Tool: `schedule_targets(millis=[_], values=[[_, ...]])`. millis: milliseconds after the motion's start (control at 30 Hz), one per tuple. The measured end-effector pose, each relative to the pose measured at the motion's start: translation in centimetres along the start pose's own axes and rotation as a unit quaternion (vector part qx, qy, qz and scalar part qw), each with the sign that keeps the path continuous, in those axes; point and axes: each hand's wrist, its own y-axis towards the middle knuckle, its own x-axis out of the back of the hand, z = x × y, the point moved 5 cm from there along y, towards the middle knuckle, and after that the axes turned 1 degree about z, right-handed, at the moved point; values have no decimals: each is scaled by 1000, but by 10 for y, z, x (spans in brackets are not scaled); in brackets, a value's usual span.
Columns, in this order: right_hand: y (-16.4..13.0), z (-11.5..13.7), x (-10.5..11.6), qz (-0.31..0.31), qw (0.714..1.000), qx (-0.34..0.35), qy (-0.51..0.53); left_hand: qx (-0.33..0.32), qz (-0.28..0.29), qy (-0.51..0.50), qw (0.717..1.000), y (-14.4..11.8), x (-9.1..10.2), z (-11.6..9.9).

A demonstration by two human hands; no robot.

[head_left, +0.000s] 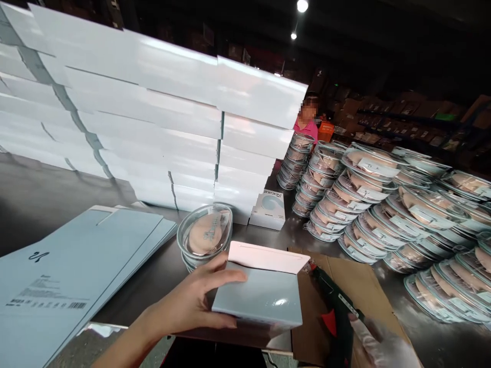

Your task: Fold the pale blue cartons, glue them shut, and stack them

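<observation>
Pale blue glossy carton [261, 296], pinkish-white flap raised, gripped at its left edge by left hand [195, 301]; gloved right hand [379, 347] blurred, finger state unclear, beside black tool [339, 312].

left hand [192, 306] gripping open box [261, 296], stacked trays [368, 204]

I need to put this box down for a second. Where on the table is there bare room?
Bare dark table lies at the left, between the stacked white boxes and the flat blue cartons. A narrow strip runs between the small blue box and the stacked clear trays. The right side is crowded with trays.
</observation>
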Motion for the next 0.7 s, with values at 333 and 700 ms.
schedule_targets(millis=[333,700], values=[[-15,70,-114,238,938,245,66,-164,-157,-95,969,-15,-22,13],[-28,108,-137,181,804,561,-79,-222,-17,18,975,-10,-18,-10]])
